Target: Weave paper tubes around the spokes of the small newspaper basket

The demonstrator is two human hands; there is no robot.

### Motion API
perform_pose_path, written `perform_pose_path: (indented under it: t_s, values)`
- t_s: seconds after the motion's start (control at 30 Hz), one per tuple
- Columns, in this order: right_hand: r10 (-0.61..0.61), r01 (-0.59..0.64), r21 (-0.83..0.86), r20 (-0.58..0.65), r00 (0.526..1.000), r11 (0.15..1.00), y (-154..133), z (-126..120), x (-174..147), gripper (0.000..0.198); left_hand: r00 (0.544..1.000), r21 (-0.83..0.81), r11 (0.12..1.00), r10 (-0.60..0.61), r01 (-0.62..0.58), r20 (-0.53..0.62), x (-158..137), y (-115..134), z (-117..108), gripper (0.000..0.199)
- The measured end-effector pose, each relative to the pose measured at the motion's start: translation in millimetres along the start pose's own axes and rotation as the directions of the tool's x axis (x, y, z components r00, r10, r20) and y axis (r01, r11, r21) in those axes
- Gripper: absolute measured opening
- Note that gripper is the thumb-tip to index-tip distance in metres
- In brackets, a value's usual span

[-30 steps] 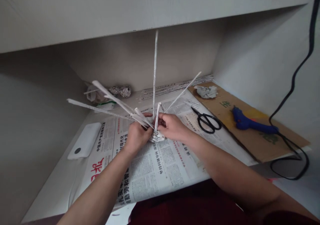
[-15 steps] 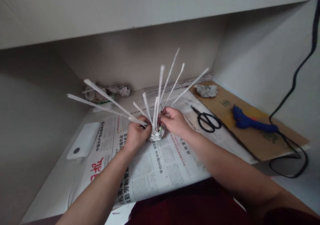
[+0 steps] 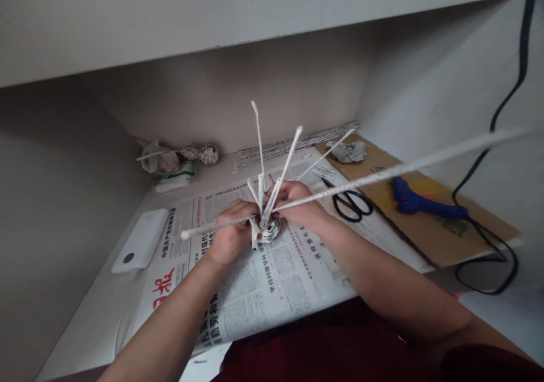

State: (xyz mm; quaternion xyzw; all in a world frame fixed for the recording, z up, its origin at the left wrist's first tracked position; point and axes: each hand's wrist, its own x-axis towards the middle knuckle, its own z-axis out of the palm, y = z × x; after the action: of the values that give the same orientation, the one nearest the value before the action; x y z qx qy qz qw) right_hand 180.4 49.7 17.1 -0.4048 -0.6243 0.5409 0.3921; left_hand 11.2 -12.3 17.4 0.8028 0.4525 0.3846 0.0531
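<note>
A small woven paper piece (image 3: pixel 271 233), with several white paper tubes (image 3: pixel 285 172) sticking out of it, is held between my two hands above the newspaper. My left hand (image 3: pixel 233 232) is closed on its left side, with one tube pointing out leftward across the fingers and short tube ends beside the thumb. On the far right side my right hand (image 3: pixel 295 200) grips the piece, its fingertips partly hidden behind the tubes. One long tube (image 3: pixel 382 174) slants far to the right, passing over my right hand.
Black scissors (image 3: pixel 352 203) lie right of my hands. A blue glue gun (image 3: pixel 425 200) with a black cord rests on cardboard (image 3: pixel 442 251) near crumpled paper (image 3: pixel 348 151). A white power bank-like box (image 3: pixel 142 240) lies left; paper sticks (image 3: pixel 293 147) line the back.
The woven piece has been turned, so its tubes point differently. One long tube now reaches far right, and the two long tubes at upper left have gone from there.
</note>
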Motion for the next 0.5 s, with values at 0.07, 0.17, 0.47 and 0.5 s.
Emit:
perform_pose_path:
  t_s: [0.07,0.17,0.47,0.5]
  values:
    - [0.04,-0.041,0.028,0.026,0.999,0.999,-4.5,-3.8,0.2,0.011,1.0,-0.026,1.0,0.005,-0.006,-0.006,-0.9,0.2,-0.5,0.014]
    - [0.126,-0.128,0.047,0.04,0.991,0.991,-13.3,-6.7,-1.7,0.009,1.0,-0.08,0.997,0.003,-0.005,-0.018,-1.7,1.1,-0.5,0.015]
    - [-0.185,0.171,-0.275,-0.027,0.982,0.946,-11.9,-1.2,-15.5,0.003,0.989,-0.046,0.994,0.104,-0.1,0.103,4.4,8.7,-6.1,0.024]
    - [-0.203,0.189,-0.29,-0.016,0.979,0.938,-12.0,-1.1,-16.7,0.001,0.988,-0.052,0.993,0.109,-0.104,0.108,4.7,7.7,-6.1,0.024]
